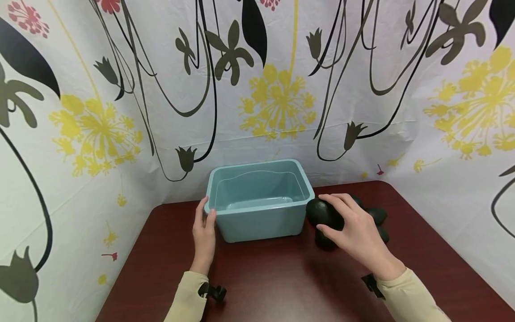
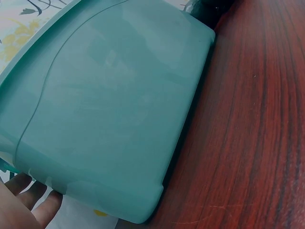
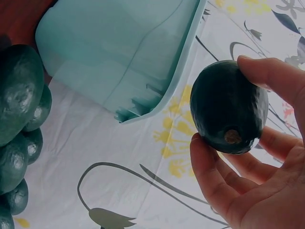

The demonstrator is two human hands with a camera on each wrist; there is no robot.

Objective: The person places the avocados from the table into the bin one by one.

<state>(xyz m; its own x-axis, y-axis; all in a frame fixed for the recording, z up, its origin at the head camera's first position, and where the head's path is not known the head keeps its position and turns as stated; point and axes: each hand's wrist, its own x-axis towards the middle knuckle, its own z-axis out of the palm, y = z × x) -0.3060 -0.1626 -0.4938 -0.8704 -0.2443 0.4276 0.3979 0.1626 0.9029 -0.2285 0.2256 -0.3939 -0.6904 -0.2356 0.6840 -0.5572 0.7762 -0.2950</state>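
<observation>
My right hand (image 1: 356,226) grips a dark green avocado (image 3: 228,107) between thumb and fingers; its brown stem end shows in the right wrist view. In the head view this avocado is up beside the right front corner of a light teal plastic bin (image 1: 263,223). Several more avocados (image 3: 19,95) lie in a group on the table, partly hidden behind the right hand in the head view. My left hand (image 1: 204,237) rests against the bin's left end, its fingertips near the rim and its thumb at the front corner. Inside the bin, the bare floor shows.
The bin stands on a dark reddish-brown wooden table (image 1: 273,277), near its far edge. Behind and to both sides hangs a white cloth (image 1: 257,112) printed with flowers and leaves. A small black wrist camera (image 1: 213,291) sits at the left cuff.
</observation>
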